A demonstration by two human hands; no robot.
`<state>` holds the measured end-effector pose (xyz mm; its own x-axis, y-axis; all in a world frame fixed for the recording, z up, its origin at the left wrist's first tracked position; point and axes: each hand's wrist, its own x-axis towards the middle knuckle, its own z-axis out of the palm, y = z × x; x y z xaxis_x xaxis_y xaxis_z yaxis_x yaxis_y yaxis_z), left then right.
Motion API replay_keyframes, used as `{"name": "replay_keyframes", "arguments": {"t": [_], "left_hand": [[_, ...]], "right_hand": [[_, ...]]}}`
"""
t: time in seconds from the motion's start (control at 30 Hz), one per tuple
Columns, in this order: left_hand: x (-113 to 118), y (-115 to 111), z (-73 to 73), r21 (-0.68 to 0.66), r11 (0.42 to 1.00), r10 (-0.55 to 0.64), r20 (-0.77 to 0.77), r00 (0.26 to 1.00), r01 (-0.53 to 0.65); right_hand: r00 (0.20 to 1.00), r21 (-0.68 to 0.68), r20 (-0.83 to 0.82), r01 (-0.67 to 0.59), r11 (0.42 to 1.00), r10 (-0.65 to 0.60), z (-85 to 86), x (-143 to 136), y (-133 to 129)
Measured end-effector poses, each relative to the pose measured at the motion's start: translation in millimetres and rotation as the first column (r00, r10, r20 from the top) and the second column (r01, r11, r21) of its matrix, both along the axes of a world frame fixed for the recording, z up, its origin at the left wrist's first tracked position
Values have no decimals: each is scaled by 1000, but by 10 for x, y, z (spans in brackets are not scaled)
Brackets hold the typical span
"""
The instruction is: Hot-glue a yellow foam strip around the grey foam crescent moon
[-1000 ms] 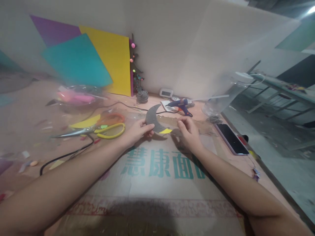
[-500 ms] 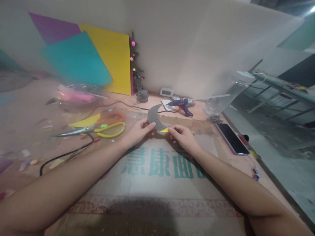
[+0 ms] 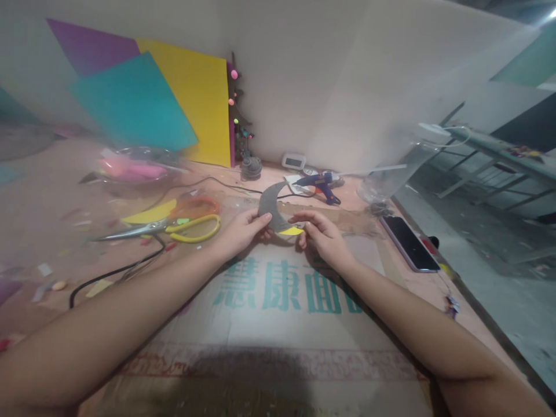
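Observation:
My left hand (image 3: pixel 249 229) pinches a grey crescent-shaped cutout (image 3: pixel 270 202) by its outer curve, thumb on top. Along the crescent's lower tip shows a small yellow piece (image 3: pixel 291 230); whether it is stuck on is unclear. Right by that tip is my right hand (image 3: pixel 320 234), its fingers bent but apart, with no firm grip to be seen. Both hands are above a cardboard sheet (image 3: pixel 264 330) printed with green characters. Just behind the crescent lies a blue glue gun (image 3: pixel 319 184).
Scissors (image 3: pixel 191 227) with orange and yellow handles lie left beside a yellow scrap (image 3: pixel 152 213). Further back are a bowl (image 3: pixel 169 157) of pink material and coloured sheets (image 3: pixel 208 110) against the wall. On the right, a phone (image 3: pixel 410 243) lies near the table edge, before a clear jug (image 3: pixel 386 179).
My right fingers have loosened and spread from the yellow piece at the crescent's tip. The crescent, in my left hand, has shifted very slightly left.

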<state>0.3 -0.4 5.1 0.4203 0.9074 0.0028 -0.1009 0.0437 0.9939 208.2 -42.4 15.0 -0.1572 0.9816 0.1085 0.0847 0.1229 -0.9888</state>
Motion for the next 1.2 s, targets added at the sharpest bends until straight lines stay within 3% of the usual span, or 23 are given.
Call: {"name": "replay_keyframes", "arguments": {"t": [0.13, 0.37, 0.73, 0.87, 1.0, 1.2], "left_hand": [[-15, 16, -16, -22, 1000, 1, 5, 1000, 0], [-18, 17, -17, -23, 999, -37, -11, 999, 36], [-12, -8, 15, -72, 996, -58, 1, 998, 58], [-7, 4, 0, -75, 997, -22, 27, 999, 24], [-13, 27, -26, -95, 995, 42, 63, 997, -36], [-5, 15, -14, -58, 997, 48, 34, 998, -46]], "right_hand": [[1000, -50, 6, -5, 999, 5, -56, -8, 47], [965, -26, 228, 137, 990, -128, -30, 11, 53], [961, -52, 236, 163, 985, -146, -25, 3, 61], [961, 16, 233, 148, 989, -148, -41, 18, 46], [957, 147, 157, 221, 964, -243, -39, 53, 27], [950, 30, 297, 93, 995, -97, -20, 17, -6]]}}
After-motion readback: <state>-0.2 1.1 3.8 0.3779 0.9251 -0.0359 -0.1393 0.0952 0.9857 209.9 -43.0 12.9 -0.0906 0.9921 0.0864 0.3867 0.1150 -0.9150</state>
